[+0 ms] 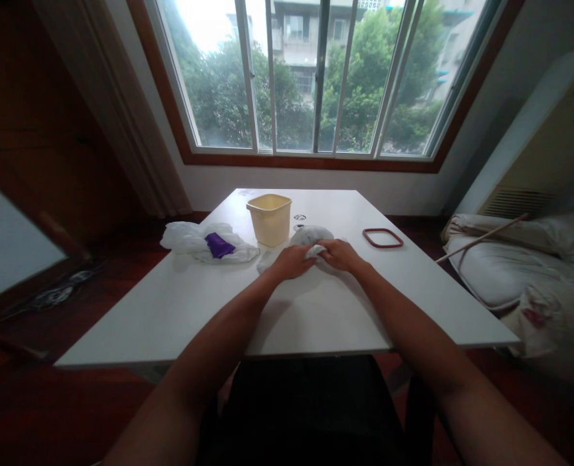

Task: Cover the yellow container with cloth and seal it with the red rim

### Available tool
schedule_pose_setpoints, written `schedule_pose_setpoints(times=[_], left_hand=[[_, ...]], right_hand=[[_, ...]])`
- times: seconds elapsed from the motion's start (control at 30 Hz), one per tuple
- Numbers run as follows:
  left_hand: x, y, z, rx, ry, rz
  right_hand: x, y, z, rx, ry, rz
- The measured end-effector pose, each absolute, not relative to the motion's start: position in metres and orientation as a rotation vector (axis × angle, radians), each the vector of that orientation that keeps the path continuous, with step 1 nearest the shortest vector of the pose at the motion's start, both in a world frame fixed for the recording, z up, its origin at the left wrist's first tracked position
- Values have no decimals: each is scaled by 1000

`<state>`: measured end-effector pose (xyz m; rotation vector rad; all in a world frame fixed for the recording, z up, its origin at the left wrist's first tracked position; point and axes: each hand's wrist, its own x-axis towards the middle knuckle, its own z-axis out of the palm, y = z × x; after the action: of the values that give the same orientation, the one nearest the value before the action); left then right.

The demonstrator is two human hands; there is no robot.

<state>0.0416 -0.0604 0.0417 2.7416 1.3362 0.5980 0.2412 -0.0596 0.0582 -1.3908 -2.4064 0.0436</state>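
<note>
Near the centre of the frame, a whitish plastic bag [310, 233] lies bunched on the white table [194, 330], with both hands on it. The left hand [294, 261] comes in from the lower left and the right hand [340, 254] from the lower right; they nearly meet over a gathered fold of the bag. The fingers of both hands curl inward and appear to pinch that fold between them; they are too small to tell one by one. Most of the bag bulges up just beyond the hands, and a pale part shows left of the left hand.

Just above and left of the hands, a cream-coloured bin [270, 225] stands upright, its mouth facing up. Left of the bin, a second, crumpled clear bag [182, 238] lies at the table's left edge, with a purple bundle [219, 246] on or inside it; I cannot tell which. Right of the hands, well apart from them, a reddish-brown square ring [384, 246] lies flat. A round fitting [299, 217] sits in the tabletop just right of the bin.

Across the top of the frame is a window [291, 97], trees and buildings beyond it. A curtain [107, 97] hangs at upper left, and a pale padded seat [500, 265] with a thin stick [485, 237] over it is at right.
</note>
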Motion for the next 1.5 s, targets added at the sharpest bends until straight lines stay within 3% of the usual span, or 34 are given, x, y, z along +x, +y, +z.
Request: schedule_pose_setpoints(times=[0.23, 0.5, 0.67, 1.07, 1.5], left_hand=[[32, -51, 48, 2667, 1539, 918], [34, -54, 45, 2728, 1501, 932], [41, -60, 43, 2735, 1434, 932], [44, -56, 36, 2715, 1395, 879], [46, -51, 30, 2562, 1089, 1159]], right_hand=[[237, -51, 46, -1721, -2298, 204], [229, -64, 54, -1074, -2030, -3], [224, -67, 54, -784, -2007, 163], [239, -50, 47, -1098, -2048, 445], [245, -38, 48, -1070, -1495, 1071]])
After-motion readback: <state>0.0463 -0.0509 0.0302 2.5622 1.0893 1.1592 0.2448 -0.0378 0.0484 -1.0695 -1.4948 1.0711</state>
